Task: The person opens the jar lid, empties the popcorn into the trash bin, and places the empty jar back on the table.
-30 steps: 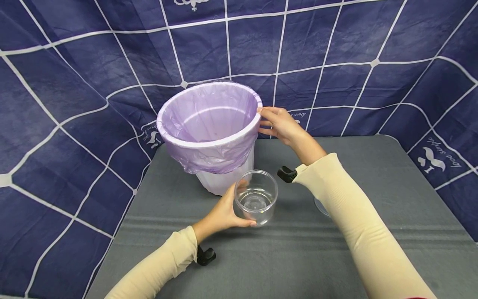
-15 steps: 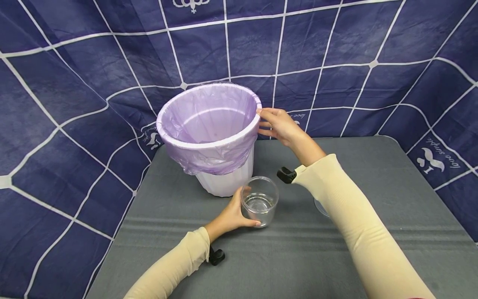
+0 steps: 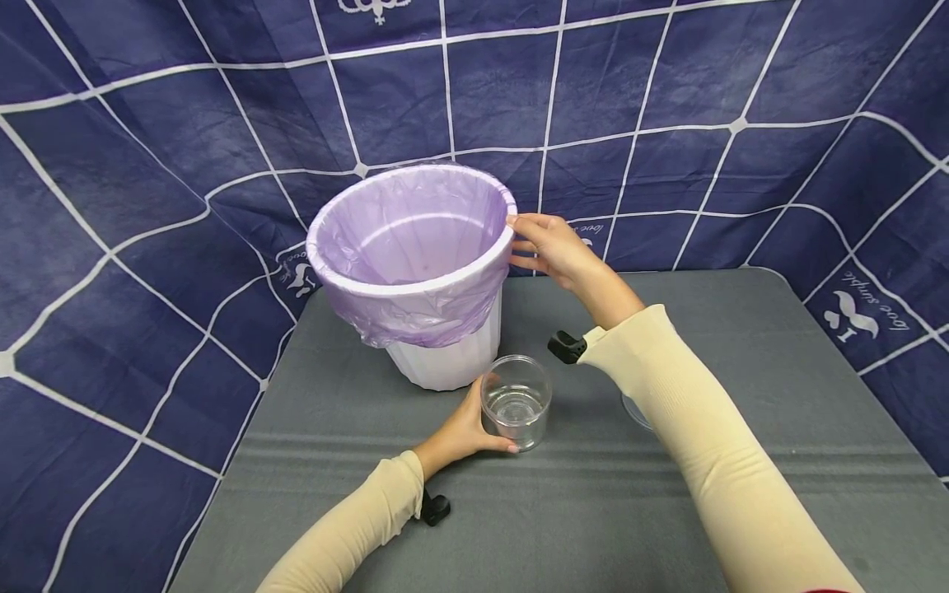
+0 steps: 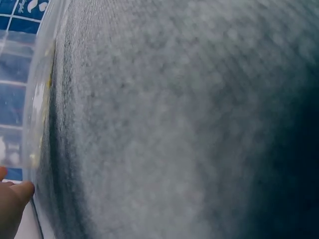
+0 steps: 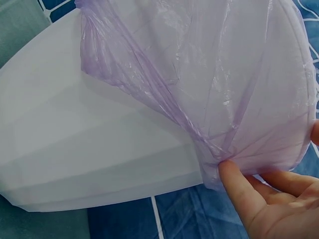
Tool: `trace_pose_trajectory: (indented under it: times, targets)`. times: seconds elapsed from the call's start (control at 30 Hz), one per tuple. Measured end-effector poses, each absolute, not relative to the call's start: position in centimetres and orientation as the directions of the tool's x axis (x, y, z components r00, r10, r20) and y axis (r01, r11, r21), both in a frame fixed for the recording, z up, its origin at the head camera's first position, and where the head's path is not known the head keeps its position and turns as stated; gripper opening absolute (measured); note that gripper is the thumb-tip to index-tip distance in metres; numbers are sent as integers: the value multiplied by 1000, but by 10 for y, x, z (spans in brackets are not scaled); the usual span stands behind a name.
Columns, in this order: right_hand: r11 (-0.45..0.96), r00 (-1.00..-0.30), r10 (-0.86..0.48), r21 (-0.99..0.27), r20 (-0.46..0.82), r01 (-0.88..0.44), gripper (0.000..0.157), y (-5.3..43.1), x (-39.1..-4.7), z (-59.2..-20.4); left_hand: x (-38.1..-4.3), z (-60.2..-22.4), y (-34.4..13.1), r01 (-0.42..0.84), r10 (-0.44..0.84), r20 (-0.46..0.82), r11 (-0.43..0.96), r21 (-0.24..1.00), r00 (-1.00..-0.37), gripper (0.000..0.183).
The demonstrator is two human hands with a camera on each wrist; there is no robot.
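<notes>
My left hand (image 3: 461,428) holds a clear round plastic container (image 3: 516,403) from its left side, thumb at the near side. Low at the grey table, the container stands upright with its mouth uncovered. In the left wrist view only part of its wall (image 4: 37,99) and a fingertip show. A white trash can (image 3: 448,362) wears a purple bag (image 3: 430,309) folded over its rim. At the can's right rim is my right hand (image 3: 554,249), thumb on the edge and fingers against the bag outside, which the right wrist view shows closely.
A clear round disc (image 3: 634,412), perhaps a lid, lies on the grey table (image 3: 630,511), partly behind the right sleeve (image 3: 704,428). Blue cloth (image 3: 593,91) with white lines hangs behind and at both sides.
The left hand and the container have moved down and slightly right, away from the trash can. My right hand stays at the rim.
</notes>
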State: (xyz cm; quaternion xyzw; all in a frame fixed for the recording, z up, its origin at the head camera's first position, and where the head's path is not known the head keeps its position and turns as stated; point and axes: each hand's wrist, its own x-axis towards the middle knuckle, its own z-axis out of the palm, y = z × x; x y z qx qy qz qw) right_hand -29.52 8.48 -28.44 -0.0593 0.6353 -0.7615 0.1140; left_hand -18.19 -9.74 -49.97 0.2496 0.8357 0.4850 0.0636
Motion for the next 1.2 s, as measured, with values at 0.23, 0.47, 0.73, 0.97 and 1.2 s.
trace_pose_trajectory:
  times: [0.23, 0.47, 0.73, 0.97, 1.2]
  targets:
    - [-126, -970, -238, -989, -44, 76, 43, 86, -295, -285, -183, -495, -101, 369, 489, 130, 431, 823, -862, 126]
    - [-82, -975, -222, -996, -6, 24, 44, 87, -296, -286, -185, -464, -107, 439, 524, 160, 466, 768, -836, 130]
    - [3, -967, -225, -993, 118, -122, 53, 91, -291, -294, -186, -429, -107, 637, 634, 205, 587, 499, -745, 117]
    - [255, -940, -238, -919, 243, -302, 61, 102, -279, -298, -181, -407, -105, 718, 684, 216, 662, 216, -696, 113]
    - [566, -870, -348, -662, 348, -491, 65, 119, -256, -313, -172, -395, -102, 711, 696, 146, 694, 115, -703, 107]
